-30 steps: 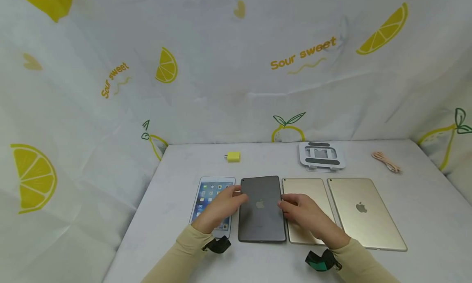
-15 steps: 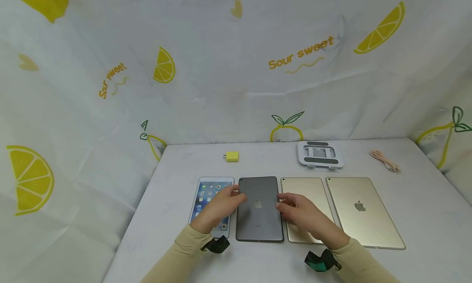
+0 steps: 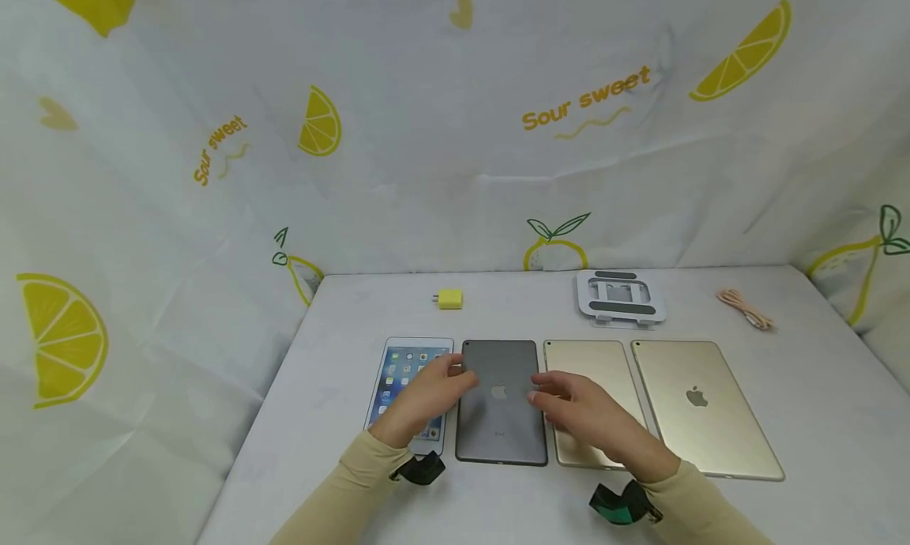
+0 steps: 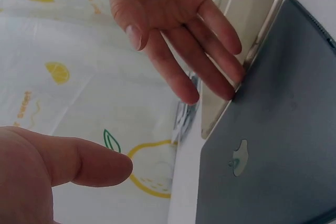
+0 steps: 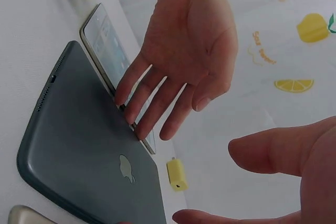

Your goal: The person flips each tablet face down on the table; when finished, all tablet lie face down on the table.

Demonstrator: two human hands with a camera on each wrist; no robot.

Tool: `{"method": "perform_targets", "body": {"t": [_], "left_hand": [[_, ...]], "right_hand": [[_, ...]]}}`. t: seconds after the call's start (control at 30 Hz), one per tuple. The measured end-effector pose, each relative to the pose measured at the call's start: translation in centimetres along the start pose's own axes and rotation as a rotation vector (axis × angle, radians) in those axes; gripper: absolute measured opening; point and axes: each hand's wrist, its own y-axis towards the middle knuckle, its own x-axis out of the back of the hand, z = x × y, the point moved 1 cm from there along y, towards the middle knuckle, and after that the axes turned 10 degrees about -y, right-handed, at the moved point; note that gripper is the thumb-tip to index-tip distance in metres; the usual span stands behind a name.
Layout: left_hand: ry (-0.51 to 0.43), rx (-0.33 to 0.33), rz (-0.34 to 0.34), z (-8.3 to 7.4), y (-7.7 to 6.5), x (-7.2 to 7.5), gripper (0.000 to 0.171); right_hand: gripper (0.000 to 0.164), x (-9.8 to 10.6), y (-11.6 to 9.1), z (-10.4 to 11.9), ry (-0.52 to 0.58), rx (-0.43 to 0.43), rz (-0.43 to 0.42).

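Note:
A dark grey tablet [image 3: 500, 430] lies back side up on the white table between my two hands. At its left edge is my left hand [image 3: 425, 396], fingers extended and thumb apart, partly over a white tablet [image 3: 389, 375] with a lit screen of app icons. My right hand [image 3: 586, 412] is at the grey tablet's right edge, its fingers loosely extended above a gold tablet [image 3: 586, 355]. In the wrist views, straight fingertips of the left hand [image 5: 191, 40] and the right hand [image 4: 173, 3] meet the grey tablet's long edges. Neither hand grips it.
To the right lies a larger gold tablet [image 3: 700, 426], back up. Behind the row sit a yellow plug charger [image 3: 449, 298], a white and grey folding stand [image 3: 621, 308] and a coiled pinkish cable [image 3: 745, 308]. A lemon-print cloth [image 3: 426, 174] hangs behind the table.
The grey tablet has shifted slightly left and now sits straighter in the row. My right fingers moved a little left with it. The left hand stays almost still.

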Motion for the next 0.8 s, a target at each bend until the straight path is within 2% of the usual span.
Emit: {"method": "perform_targets", "body": {"t": [0.2, 0.43, 0.57, 0.8], "left_hand": [[0.012, 0.0, -0.005, 0.3, -0.1, 0.1, 0.072], [0.037, -0.013, 0.005, -0.2, 0.1, 0.5, 0.074], [0.053, -0.032, -0.026, -0.4, -0.2, 1.9, 0.075], [0.085, -0.015, -0.165, 0.7, -2.0, 5.4, 0.073]], "right_hand": [[0.058, -0.1, 0.0, 0.1, -0.035, 0.027, -0.002], [0.056, -0.3, 0.4, 0.8, -0.058, 0.064, -0.013], [0.056, -1.4, 1.4, 2.5, -0.079, 0.081, -0.02], [0.06, -5.3, 3.7, 5.9, -0.075, 0.073, -0.045]]}}
